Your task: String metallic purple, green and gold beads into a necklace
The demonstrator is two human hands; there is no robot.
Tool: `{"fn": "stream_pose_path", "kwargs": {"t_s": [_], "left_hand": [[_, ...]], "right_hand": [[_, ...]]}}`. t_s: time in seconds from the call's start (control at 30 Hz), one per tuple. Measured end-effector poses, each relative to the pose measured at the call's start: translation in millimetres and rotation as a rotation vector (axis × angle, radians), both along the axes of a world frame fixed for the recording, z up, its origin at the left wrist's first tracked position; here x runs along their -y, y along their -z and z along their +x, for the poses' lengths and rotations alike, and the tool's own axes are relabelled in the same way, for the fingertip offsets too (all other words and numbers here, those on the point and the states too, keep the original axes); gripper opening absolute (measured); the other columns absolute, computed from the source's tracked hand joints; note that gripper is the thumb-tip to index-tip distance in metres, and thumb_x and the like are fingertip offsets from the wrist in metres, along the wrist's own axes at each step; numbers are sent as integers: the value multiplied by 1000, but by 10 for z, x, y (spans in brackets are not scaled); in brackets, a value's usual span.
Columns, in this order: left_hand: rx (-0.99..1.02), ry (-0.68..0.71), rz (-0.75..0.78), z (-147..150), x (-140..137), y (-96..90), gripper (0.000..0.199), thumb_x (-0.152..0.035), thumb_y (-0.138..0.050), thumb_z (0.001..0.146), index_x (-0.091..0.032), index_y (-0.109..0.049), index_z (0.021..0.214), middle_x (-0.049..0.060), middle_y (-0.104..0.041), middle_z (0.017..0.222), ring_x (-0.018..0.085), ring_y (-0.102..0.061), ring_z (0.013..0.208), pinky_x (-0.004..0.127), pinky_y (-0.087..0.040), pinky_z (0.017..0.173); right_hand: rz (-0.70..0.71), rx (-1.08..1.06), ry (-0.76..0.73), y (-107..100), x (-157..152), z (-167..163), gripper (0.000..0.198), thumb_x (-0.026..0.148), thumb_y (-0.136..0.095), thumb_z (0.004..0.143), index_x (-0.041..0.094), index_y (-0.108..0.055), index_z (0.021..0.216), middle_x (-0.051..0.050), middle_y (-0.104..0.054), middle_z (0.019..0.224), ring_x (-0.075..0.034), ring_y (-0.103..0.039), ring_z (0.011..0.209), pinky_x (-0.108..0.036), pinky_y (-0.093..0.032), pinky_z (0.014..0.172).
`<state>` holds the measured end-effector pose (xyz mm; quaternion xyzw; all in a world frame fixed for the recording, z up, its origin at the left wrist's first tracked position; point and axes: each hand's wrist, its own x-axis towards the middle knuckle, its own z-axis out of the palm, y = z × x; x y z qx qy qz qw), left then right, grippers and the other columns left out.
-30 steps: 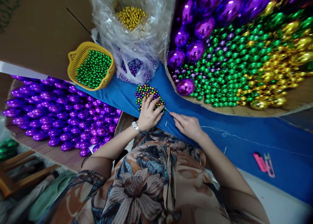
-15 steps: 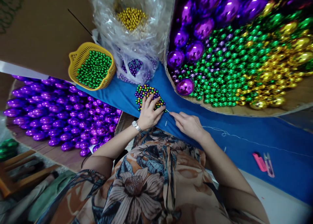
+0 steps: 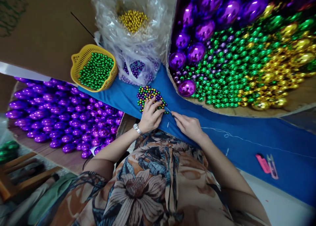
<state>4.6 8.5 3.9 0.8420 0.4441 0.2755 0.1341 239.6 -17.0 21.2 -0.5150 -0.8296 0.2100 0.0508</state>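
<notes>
"Yellow basket (image 3: 76,69): green beads (image 3: 96,71)! Plastic bag (image 3: 105,20) right of it: gold beads (image 3: 133,21)!"

"Mixed beads (image 3: 146,93) lie right of the basket too, left hand (image 3: 151,116) on them, grip unclear; right hand (image 3: 189,127) pinches a needle (image 3: 169,110)!"

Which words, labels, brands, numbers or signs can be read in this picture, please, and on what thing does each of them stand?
None can be read with certainty.
Green marks on the brown surface at the upper left: too blurred to tell whether they are letters or a drawing.
Wristwatch on the left wrist: dial too small to read.
Pink object beside the snips: no lettering can be made out.
</notes>
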Motion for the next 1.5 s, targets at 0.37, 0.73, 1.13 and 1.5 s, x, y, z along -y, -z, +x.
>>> {"fn": "stream_pose_path", "kwargs": {"t_s": [0.37, 0.73, 1.13, 1.5], "left_hand": [[-138, 5, -40, 33, 22, 48, 31, -29, -55, 89, -30, -64, 118, 9, -49, 141, 35, -25, 145, 65, -21, 114], [-130, -38, -94, 57, 12, 31, 28, -32, -55, 89, -29, -66, 115, 8, -50, 139, 35, -28, 143, 65, -20, 115], [-109, 5, -38, 68, 34, 19, 26, -31, -55, 90, -28, -66, 113, 9, -52, 139, 33, -26, 145, 64, -21, 115], [-68, -103, -64, 88, -97, -1, 30, -31, -51, 92, -23, -62, 119, 12, -52, 140, 33, -30, 143, 62, -24, 115]], "right_hand": [[-16, -1, 56, 18, 238, 14, 40, 31, -38, 101, 27, -56, 136, -3, -73, 112, -11, -70, 87, -20, -51, 75], [-28, 22, 48, 27, 254, -45, 40, 31, -38, 100, 27, -58, 135, -3, -74, 110, -12, -70, 84, -20, -47, 69], [-47, 176, 74, 10, 186, -207, 47, 30, -35, 99, 27, -46, 145, -5, -74, 97, -14, -68, 76, -21, -45, 65], [-15, 161, 108, -31, 40, -243, 46, 32, -31, 101, 28, -49, 143, -6, -73, 104, -13, -67, 79, -20, -43, 63]]}}
